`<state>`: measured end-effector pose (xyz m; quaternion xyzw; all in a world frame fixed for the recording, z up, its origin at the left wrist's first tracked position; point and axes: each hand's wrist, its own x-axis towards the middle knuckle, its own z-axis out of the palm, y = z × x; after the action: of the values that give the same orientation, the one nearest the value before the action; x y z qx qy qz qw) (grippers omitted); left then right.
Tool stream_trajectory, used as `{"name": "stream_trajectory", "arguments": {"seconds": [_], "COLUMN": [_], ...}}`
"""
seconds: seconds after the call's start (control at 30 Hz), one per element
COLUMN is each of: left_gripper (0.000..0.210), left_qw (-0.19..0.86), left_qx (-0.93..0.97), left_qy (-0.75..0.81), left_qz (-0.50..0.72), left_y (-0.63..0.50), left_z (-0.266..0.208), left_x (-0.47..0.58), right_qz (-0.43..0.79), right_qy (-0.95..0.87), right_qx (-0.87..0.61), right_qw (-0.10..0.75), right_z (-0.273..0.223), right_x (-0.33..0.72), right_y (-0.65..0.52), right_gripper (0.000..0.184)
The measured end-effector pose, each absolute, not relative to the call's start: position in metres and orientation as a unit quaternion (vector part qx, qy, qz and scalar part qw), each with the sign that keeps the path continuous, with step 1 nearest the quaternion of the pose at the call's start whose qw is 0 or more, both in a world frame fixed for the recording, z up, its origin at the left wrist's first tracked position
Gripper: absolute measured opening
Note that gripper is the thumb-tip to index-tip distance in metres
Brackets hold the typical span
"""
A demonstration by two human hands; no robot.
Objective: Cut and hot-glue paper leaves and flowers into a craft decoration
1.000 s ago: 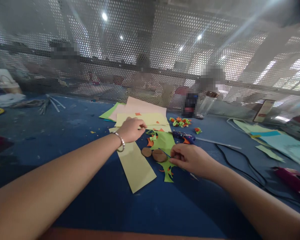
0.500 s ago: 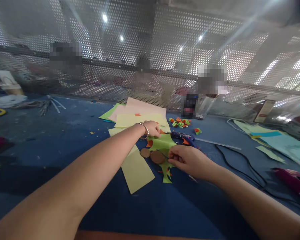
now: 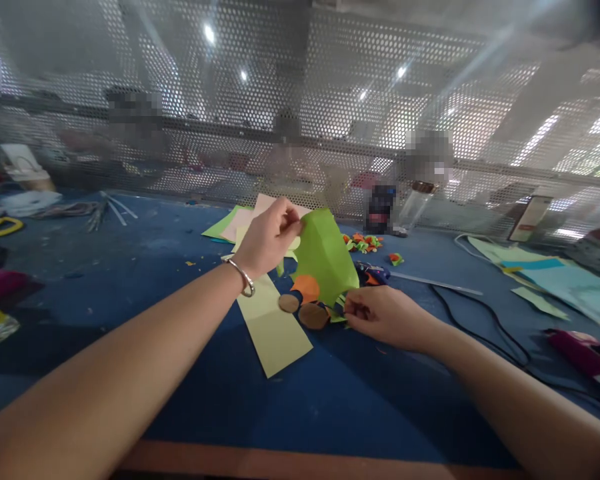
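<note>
A sheet of green paper (image 3: 325, 257) with cut edges is raised off the table, its upper left edge pinched in my left hand (image 3: 273, 237), which wears a bracelet. My right hand (image 3: 383, 317) is closed at the sheet's lower corner, beside small green scraps. What its fingertips grip is hidden. An orange paper piece (image 3: 306, 288) lies against the green sheet. Two round brown discs, a smaller one (image 3: 289, 303) and a larger one (image 3: 314, 316), rest just below. A pale yellow paper strip (image 3: 275, 333) lies under my left wrist.
Small orange and green paper pieces (image 3: 364, 243) are heaped behind. A clear ruler (image 3: 435, 283), a black cable (image 3: 473, 327), a magenta tool (image 3: 583, 357) and blue-green papers (image 3: 575, 287) lie right. Yellow-handled scissors (image 3: 0, 227) lie left. A perforated metal screen (image 3: 310, 87) stands behind the table.
My left hand has come back toward me and up, lifting the green paper off the table. The orange piece now shows more fully. My right hand has shifted slightly right.
</note>
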<state>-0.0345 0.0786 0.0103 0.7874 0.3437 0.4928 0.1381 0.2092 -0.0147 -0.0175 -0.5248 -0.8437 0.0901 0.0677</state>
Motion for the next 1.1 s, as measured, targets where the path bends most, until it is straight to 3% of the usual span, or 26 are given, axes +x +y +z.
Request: {"name": "stream_trajectory", "arguments": {"seconds": [0.2, 0.47, 0.77, 1.1], "left_gripper": [0.018, 0.018, 0.015, 0.021], "left_qw": [0.266, 0.238, 0.182, 0.288], "left_qx": [0.711, 0.713, 0.718, 0.637], "left_qy": [0.278, 0.310, 0.336, 0.332], "left_qz": [0.588, 0.582, 0.583, 0.633], "left_y": [0.077, 0.070, 0.069, 0.078], "left_z": [0.003, 0.006, 0.006, -0.002], "left_x": [-0.047, -0.046, -0.049, -0.042], "right_qz": [0.132, 0.144, 0.385, 0.363], "right_qy": [-0.799, -0.785, -0.720, -0.698], "right_qx": [-0.560, -0.531, -0.496, -0.487], "right_qw": [0.174, 0.285, 0.295, 0.379], "right_z": [-0.016, -0.016, -0.013, -0.017], "right_x": [0.215, 0.221, 0.216, 0.211], "right_y": [-0.008, -0.002, -0.008, -0.012], "right_gripper": [0.028, 0.043, 0.042, 0.054]}}
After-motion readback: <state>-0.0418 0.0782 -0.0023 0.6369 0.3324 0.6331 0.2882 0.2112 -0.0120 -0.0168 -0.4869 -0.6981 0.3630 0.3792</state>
